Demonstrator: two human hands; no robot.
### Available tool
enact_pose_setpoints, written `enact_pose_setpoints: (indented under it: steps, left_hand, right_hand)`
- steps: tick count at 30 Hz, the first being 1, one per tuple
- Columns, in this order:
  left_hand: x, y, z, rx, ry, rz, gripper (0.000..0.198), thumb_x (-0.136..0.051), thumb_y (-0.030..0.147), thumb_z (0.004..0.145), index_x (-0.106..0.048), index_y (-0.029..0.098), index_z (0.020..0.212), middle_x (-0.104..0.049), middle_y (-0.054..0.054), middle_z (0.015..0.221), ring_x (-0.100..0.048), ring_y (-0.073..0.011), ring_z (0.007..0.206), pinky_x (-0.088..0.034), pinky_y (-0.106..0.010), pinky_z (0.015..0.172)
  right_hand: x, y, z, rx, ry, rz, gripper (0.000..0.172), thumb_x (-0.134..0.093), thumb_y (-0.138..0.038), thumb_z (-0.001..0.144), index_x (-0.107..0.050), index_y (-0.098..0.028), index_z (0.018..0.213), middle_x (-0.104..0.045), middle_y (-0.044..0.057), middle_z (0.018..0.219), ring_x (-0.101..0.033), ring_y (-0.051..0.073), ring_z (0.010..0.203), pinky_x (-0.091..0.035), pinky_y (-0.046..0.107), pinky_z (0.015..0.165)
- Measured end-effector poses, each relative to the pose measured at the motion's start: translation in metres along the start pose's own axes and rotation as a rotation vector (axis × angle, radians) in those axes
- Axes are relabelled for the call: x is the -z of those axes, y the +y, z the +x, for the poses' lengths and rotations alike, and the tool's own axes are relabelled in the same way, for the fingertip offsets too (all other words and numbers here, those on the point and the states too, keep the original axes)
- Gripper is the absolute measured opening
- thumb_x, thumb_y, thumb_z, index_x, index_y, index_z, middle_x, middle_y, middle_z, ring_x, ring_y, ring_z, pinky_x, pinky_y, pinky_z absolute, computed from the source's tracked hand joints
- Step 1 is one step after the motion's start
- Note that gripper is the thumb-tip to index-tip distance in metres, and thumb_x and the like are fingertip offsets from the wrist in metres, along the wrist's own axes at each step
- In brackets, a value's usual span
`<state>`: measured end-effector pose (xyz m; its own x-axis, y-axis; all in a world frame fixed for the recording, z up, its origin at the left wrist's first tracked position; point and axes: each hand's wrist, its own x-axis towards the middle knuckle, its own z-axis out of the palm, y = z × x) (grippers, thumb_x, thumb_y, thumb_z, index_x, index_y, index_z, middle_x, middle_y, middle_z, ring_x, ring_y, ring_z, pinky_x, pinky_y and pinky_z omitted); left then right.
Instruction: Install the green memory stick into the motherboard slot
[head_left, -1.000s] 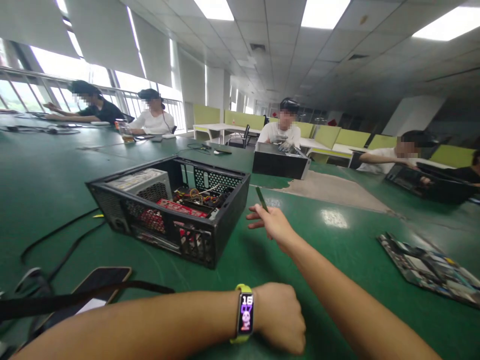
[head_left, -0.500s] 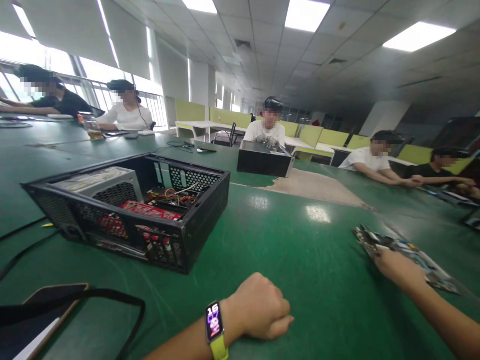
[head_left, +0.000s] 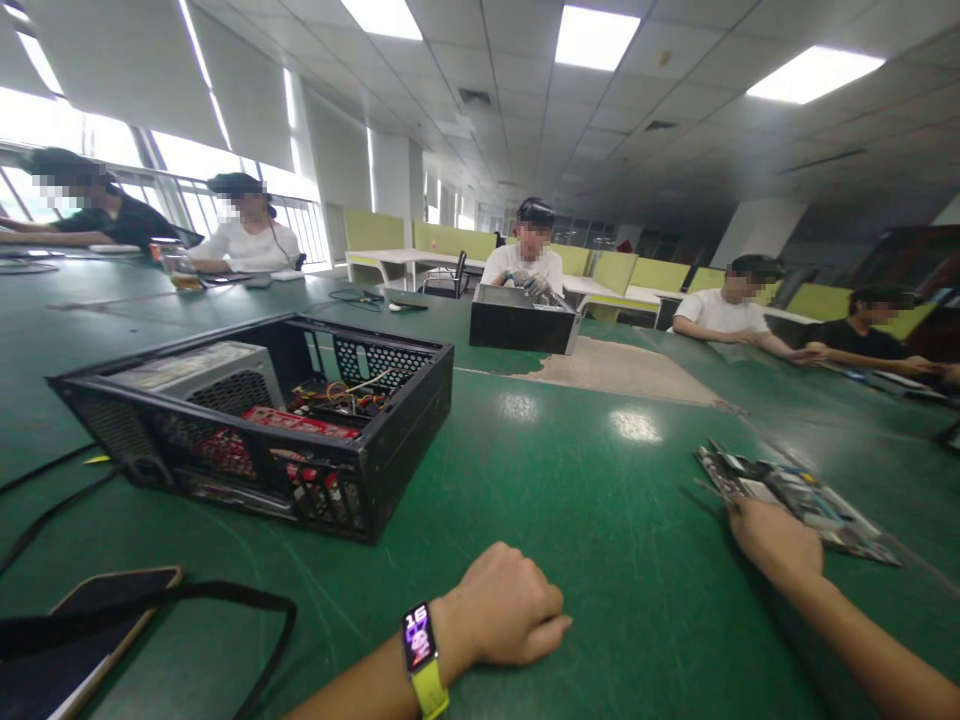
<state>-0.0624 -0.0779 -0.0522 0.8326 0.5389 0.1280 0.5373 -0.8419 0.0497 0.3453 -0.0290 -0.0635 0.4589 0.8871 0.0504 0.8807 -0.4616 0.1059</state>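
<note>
My left hand (head_left: pixel 510 608) rests on the green tabletop, closed in a loose fist with nothing showing in it. A smart band (head_left: pixel 418 637) with a yellow-green strap is round that wrist. On the right, my right hand (head_left: pixel 772 540) is closed on what looks like thin metal tweezers (head_left: pixel 712 490), pointing left. Just beyond this hand lies a circuit board (head_left: pixel 832 505) with several parts on it; the hand covers its near left edge. An open black computer case (head_left: pixel 405 450) stands at left, with a grey power supply (head_left: pixel 202 370) and a red board (head_left: pixel 300 422) inside.
A dark tablet-like item (head_left: pixel 142 600) and a black strap (head_left: pixel 247 592) lie at front left. Across the green table (head_left: pixel 540 480), a person in gloves works at another case (head_left: pixel 517 325). Several other people sit at the far sides. A bare tan patch (head_left: pixel 622 370) marks the tabletop.
My right hand has drawn a little left and off the board's left edge; the thin tool now shows beside it. The left hand keeps its closed pose. The view has shifted slightly.
</note>
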Motion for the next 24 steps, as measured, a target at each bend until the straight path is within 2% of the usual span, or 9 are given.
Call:
enact_pose_setpoints:
  steps: [3,5,10,12,14,17,20,22,24]
  left_hand:
    - [-0.002,0.000,0.001,0.008,0.002,-0.001,0.030,-0.051,0.040,0.084,-0.059,0.019,0.064,-0.067,-0.002,0.063,-0.066,-0.0206,0.059,-0.034,-0.026,0.046]
    - [-0.004,-0.001,0.001,0.018,0.009,0.000,0.030,-0.051,0.041,0.084,-0.059,0.019,0.064,-0.067,-0.001,0.062,-0.065,-0.0205,0.058,-0.034,-0.026,0.046]
    - [-0.007,-0.004,0.002,0.089,0.094,0.003,0.030,-0.049,0.041,0.086,-0.057,0.020,0.066,-0.066,0.000,0.065,-0.063,-0.0188,0.059,-0.033,-0.027,0.048]
    - [-0.006,-0.005,0.001,0.117,0.150,-0.009,0.030,-0.046,0.043,0.088,-0.058,0.021,0.071,-0.065,0.000,0.068,-0.062,-0.0178,0.060,-0.034,-0.026,0.048]
    - [-0.005,-0.005,0.000,0.100,0.202,-0.030,0.030,-0.045,0.045,0.089,-0.058,0.021,0.076,-0.065,0.000,0.072,-0.061,-0.0163,0.063,-0.035,-0.025,0.050]
    - [-0.004,-0.003,0.000,-0.012,0.254,-0.046,0.032,-0.050,0.050,0.085,-0.057,0.020,0.076,-0.064,0.000,0.076,-0.061,-0.0157,0.067,-0.037,-0.025,0.052]
    - [-0.006,0.000,0.001,-0.083,0.284,-0.027,0.036,-0.052,0.053,0.082,-0.055,0.020,0.071,-0.063,0.000,0.073,-0.060,-0.0160,0.066,-0.036,-0.027,0.051]
    - [-0.008,0.000,0.002,-0.066,0.285,-0.021,0.035,-0.053,0.052,0.083,-0.055,0.020,0.069,-0.063,0.001,0.069,-0.061,-0.0160,0.063,-0.034,-0.028,0.048]
    - [-0.009,0.000,0.002,-0.022,0.262,-0.035,0.034,-0.054,0.050,0.083,-0.055,0.020,0.068,-0.064,0.001,0.067,-0.062,-0.0163,0.062,-0.032,-0.027,0.047]
  right_hand:
    - [0.007,-0.013,-0.016,0.021,-0.015,-0.003,0.050,-0.025,-0.039,0.092,-0.067,-0.017,0.107,-0.068,0.021,0.104,-0.066,0.036,0.096,-0.049,0.045,0.075]
    - [0.014,-0.032,-0.043,0.083,-0.037,0.004,0.047,-0.027,-0.038,0.092,-0.067,-0.019,0.108,-0.069,0.019,0.102,-0.066,0.035,0.096,-0.049,0.044,0.077]
    - [0.043,-0.102,-0.146,0.467,-0.096,0.154,0.041,-0.033,-0.036,0.091,-0.067,-0.026,0.112,-0.072,0.011,0.100,-0.067,0.029,0.093,-0.049,0.037,0.079]
    - [0.060,-0.123,-0.164,0.613,-0.123,0.248,0.037,-0.038,-0.037,0.090,-0.067,-0.031,0.113,-0.072,0.007,0.102,-0.067,0.025,0.094,-0.048,0.031,0.078]
    - [0.076,-0.137,-0.155,0.592,-0.085,0.274,0.034,-0.039,-0.037,0.090,-0.068,-0.032,0.109,-0.073,0.005,0.101,-0.067,0.025,0.093,-0.047,0.029,0.075]
    - [0.085,-0.150,-0.108,0.368,-0.081,0.218,0.044,-0.035,-0.048,0.091,-0.072,-0.024,0.095,-0.073,0.011,0.096,-0.067,0.029,0.091,-0.047,0.033,0.070]
    - [0.074,-0.163,-0.070,0.291,-0.189,0.201,0.059,-0.039,-0.065,0.083,-0.072,-0.016,0.080,-0.072,0.018,0.090,-0.068,0.031,0.087,-0.048,0.034,0.067]
    - [0.062,-0.171,-0.062,0.292,-0.202,0.213,0.056,-0.050,-0.067,0.075,-0.071,-0.015,0.076,-0.071,0.019,0.089,-0.068,0.033,0.086,-0.048,0.036,0.066]
    - [0.052,-0.177,-0.061,0.286,-0.197,0.246,0.047,-0.059,-0.060,0.068,-0.069,-0.015,0.072,-0.071,0.019,0.086,-0.067,0.033,0.083,-0.047,0.036,0.064]
